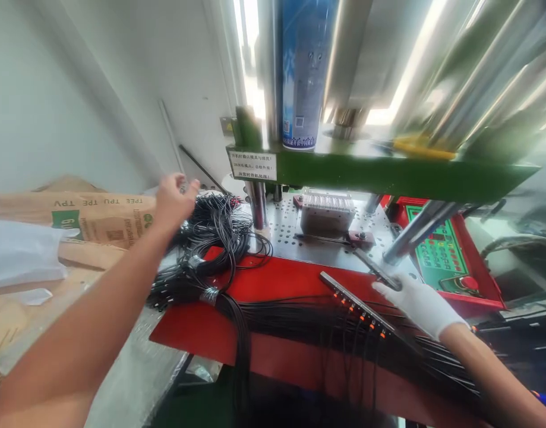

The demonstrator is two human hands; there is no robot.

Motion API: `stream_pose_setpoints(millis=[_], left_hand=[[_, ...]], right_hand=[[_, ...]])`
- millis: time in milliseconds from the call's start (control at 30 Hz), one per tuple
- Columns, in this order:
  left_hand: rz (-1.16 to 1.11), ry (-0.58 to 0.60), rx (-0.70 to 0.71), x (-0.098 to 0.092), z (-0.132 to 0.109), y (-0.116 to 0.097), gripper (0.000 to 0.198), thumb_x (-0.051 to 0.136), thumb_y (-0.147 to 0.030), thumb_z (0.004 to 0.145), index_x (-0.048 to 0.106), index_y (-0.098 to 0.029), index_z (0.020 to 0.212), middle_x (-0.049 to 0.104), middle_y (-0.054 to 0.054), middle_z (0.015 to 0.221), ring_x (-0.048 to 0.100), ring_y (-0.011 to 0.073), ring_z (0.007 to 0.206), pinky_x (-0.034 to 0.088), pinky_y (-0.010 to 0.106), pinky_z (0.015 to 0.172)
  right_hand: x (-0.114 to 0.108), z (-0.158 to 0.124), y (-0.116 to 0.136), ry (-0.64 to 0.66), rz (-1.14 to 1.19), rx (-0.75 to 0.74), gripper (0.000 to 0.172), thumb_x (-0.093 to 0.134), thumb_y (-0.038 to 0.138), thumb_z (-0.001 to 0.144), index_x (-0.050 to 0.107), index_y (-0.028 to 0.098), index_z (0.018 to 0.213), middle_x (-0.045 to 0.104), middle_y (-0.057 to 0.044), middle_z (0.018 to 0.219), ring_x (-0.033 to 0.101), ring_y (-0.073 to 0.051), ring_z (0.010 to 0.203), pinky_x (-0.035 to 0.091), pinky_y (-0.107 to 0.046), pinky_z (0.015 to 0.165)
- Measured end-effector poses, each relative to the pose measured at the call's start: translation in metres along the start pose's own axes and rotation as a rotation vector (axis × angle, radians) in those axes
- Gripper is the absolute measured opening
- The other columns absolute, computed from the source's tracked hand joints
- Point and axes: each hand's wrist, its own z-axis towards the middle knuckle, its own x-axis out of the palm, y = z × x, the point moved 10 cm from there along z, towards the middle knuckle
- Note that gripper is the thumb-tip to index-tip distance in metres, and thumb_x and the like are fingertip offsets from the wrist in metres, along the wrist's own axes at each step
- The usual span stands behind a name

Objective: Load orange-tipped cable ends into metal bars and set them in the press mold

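Note:
My bare left hand (177, 199) is raised over the left end of a heap of black cables (219, 226), fingers curled but apart, with nothing seen between them. On my right hand (415, 300) is a white glove; its fingers close round a flat metal bar (376, 267) that points toward the press plate. Left of that hand, a metal strip (357, 301) with orange-tipped cable ends along it lies over black cables on the red table (277, 279). Behind, a metal mould block (327, 214) sits on the perforated steel plate (286, 235).
A green press beam (366, 175) spans above the plate on steel posts, bearing a blue spray can (305, 77). A red control box (451, 249) stands at the right. Brown paper sacks (107, 223) lie at the left.

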Motion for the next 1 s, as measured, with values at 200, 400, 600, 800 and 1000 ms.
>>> stream_pose_setpoints(millis=[200, 400, 600, 800, 1000], left_hand=[[-0.213, 0.547, 0.306, 0.099, -0.106, -0.087, 0.036, 0.045, -0.044, 0.089, 0.064, -0.014, 0.096, 0.067, 0.009, 0.095, 0.06, 0.0205, 0.083, 0.045, 0.032, 0.079], [-0.262, 0.838, 0.465, 0.167, -0.184, -0.159, 0.029, 0.05, -0.039, 0.084, 0.068, -0.017, 0.093, 0.069, 0.006, 0.083, 0.061, 0.0196, 0.072, 0.046, 0.029, 0.067], [-0.328, 1.0, 0.594, 0.202, -0.229, -0.199, 0.033, 0.049, -0.027, 0.081, 0.064, -0.014, 0.107, 0.066, 0.008, 0.087, 0.059, 0.0201, 0.076, 0.045, 0.031, 0.074], [-0.311, 1.038, 0.652, 0.219, -0.239, -0.204, 0.046, 0.047, -0.032, 0.081, 0.054, -0.018, 0.125, 0.062, 0.006, 0.087, 0.056, 0.0196, 0.073, 0.043, 0.03, 0.07], [-0.374, 1.071, 0.604, 0.217, -0.235, -0.21, 0.028, 0.053, -0.044, 0.082, 0.064, -0.023, 0.095, 0.063, 0.004, 0.086, 0.057, 0.0203, 0.075, 0.044, 0.03, 0.072]], right_hand=[[0.03, 0.049, 0.043, 0.201, -0.13, -0.04, 0.044, 0.044, 0.054, 0.088, 0.06, 0.014, 0.097, 0.064, -0.015, 0.085, 0.064, -0.03, 0.078, 0.042, -0.036, 0.066], [0.02, 0.068, 0.08, 0.06, -0.153, -0.197, 0.044, 0.047, 0.055, 0.087, 0.061, 0.013, 0.092, 0.063, -0.016, 0.096, 0.061, -0.028, 0.091, 0.041, -0.034, 0.074], [-0.019, 0.024, 0.053, -0.008, 0.038, -0.123, 0.039, 0.048, 0.052, 0.087, 0.064, 0.018, 0.099, 0.064, -0.01, 0.099, 0.06, -0.023, 0.091, 0.041, -0.031, 0.078], [-0.022, -0.067, 0.007, 0.12, 0.25, 0.078, 0.034, 0.054, 0.055, 0.083, 0.067, 0.024, 0.088, 0.064, -0.002, 0.087, 0.059, -0.016, 0.075, 0.041, -0.028, 0.07], [0.0, -0.089, 0.01, 0.07, 0.027, -0.01, 0.027, 0.051, 0.043, 0.089, 0.061, 0.02, 0.08, 0.057, -0.003, 0.086, 0.056, -0.016, 0.074, 0.037, -0.027, 0.066]])
